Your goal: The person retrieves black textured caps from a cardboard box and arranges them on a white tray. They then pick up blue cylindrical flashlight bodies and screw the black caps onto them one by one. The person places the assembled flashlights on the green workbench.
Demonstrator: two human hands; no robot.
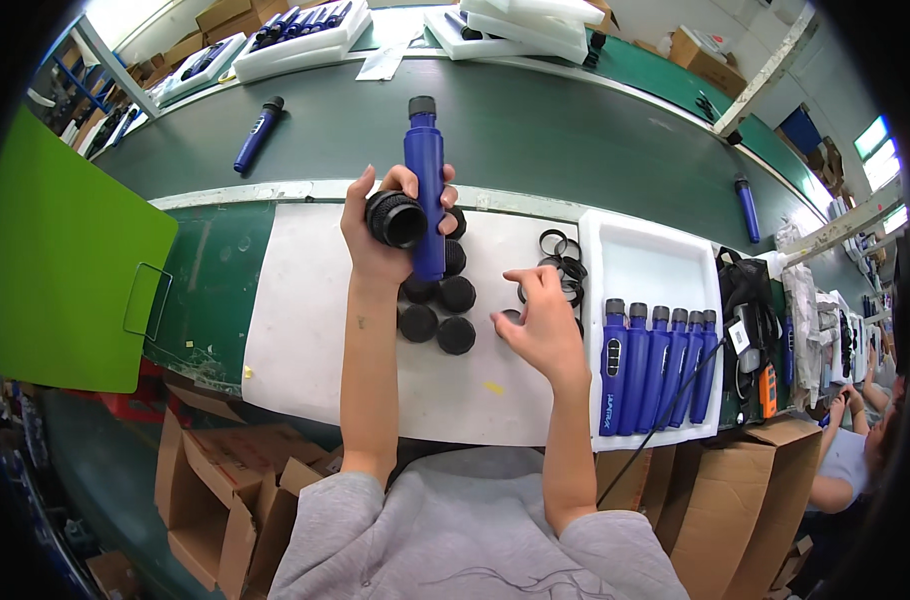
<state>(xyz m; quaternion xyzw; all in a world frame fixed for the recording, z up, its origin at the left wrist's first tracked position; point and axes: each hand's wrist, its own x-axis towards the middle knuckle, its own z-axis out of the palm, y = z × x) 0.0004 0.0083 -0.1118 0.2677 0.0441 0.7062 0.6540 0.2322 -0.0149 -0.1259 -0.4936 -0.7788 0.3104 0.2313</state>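
One blue microphone point(424, 160) | in left hand point(379, 262) | (right hand point(547, 328) apart)

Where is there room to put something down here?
Left of the left forearm, the white paper is bare as far as the green table. The white tray has room beyond its blue microphones. It's crowded around the black caps and the black rings beside the tray.

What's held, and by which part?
Left hand: blue cylindrical microphone body, around its middle; black round mesh head, by its side. Right hand: nothing visibly held.
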